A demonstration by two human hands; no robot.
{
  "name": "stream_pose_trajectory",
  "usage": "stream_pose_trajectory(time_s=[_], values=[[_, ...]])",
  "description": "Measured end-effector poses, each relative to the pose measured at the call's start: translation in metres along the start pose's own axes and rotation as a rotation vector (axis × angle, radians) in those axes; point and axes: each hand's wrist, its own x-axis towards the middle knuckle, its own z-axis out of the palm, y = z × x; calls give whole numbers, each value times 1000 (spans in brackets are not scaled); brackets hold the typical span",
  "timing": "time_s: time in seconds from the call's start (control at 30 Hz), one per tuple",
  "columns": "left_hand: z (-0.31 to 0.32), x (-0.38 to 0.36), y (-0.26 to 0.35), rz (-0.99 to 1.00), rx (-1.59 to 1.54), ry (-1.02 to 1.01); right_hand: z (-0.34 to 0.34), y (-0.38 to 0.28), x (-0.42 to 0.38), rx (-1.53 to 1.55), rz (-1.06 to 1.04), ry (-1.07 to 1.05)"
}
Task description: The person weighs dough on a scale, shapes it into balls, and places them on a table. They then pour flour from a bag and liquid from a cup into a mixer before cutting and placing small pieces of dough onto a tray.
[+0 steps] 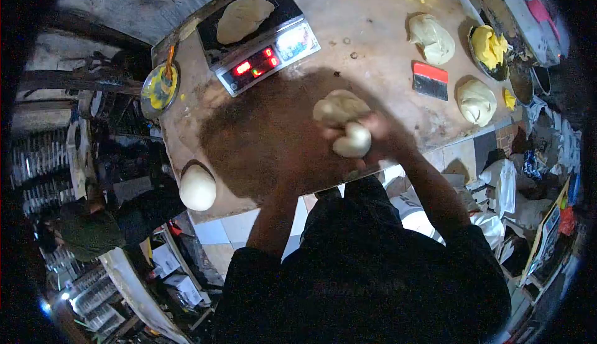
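Observation:
A pale lump of dough (352, 142) sits between my hands near the table's front edge, its lower end bulging into a smooth ball. Just beyond it lies a flatter, creased piece of dough (339, 107). My right hand (380, 134) curls around the right side of the ball, fingers pressed to it. On the other side, my left hand (311, 148) is dark and smeared by motion, close beside the dough; its fingers do not show clearly.
A digital scale (267, 64) bears flat dough (245, 17). A dough ball (198, 187) rests at the left corner. At right are more dough (430, 38), a red-handled scraper (430, 81) and a bowl of yellow fat (489, 46). A person (93, 229) is at far left.

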Motion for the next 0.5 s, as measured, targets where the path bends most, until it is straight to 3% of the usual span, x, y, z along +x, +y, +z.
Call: stream_pose_trajectory(time_s=[0.03,0.07,0.2,0.27,0.33,0.37,0.4,0.43,0.5], values=[[18,2,-10,20,12,-51,7,13,-10,-72,-40,20],[41,4,-34,7,-40,-235,24,35,-21,-103,31,-20],[111,-10,-85,193,14,-288,73,117,-70,81,241,-177],[88,34,-93,-141,-25,-242,35,119,-41,-43,211,-83],[53,98,-103,-470,-43,-190,-37,99,31,-324,409,-121],[38,118,-116,-403,180,-158,-68,103,66,-478,648,-253],[23,137,-128,-349,407,-116,-45,171,79,-661,360,58],[20,159,-147,-251,416,-69,-22,235,92,-832,56,373],[17,194,-174,-152,392,-41,-57,240,136,-293,223,-42]])
